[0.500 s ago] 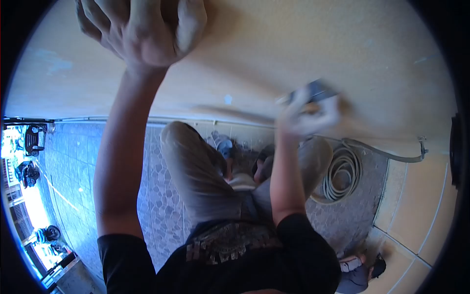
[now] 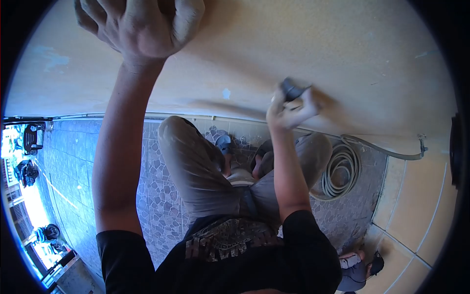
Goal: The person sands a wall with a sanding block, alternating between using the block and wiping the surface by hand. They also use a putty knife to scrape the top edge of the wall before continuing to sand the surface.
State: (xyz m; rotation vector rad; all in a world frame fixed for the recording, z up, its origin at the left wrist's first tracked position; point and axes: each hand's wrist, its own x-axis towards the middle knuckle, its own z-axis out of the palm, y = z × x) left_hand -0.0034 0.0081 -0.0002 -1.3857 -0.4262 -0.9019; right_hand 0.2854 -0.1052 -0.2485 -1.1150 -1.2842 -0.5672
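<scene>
My left hand [image 2: 142, 27] is spread flat against the beige wall [image 2: 245, 54] at the upper left, its fingertips cut off by the frame's top edge. At the right, my right hand [image 2: 293, 109] is closed round a dark grey block [image 2: 293, 89] held close to the wall. Motion blurs that hand, and the block's underside is hidden. A small pale blue patch [image 2: 226, 93] marks the wall between my two hands.
A coiled hose [image 2: 341, 171] lies on the stone-patterned floor [image 2: 161, 196], running to a wall tap [image 2: 422, 142]. Another person [image 2: 357, 272] is low at the bottom right. Motorcycles [image 2: 46, 234] and a vehicle [image 2: 33, 138] stand at the far left.
My right hand has moved left along the wall with the dark grey block. My left hand stays nearly where it was.
</scene>
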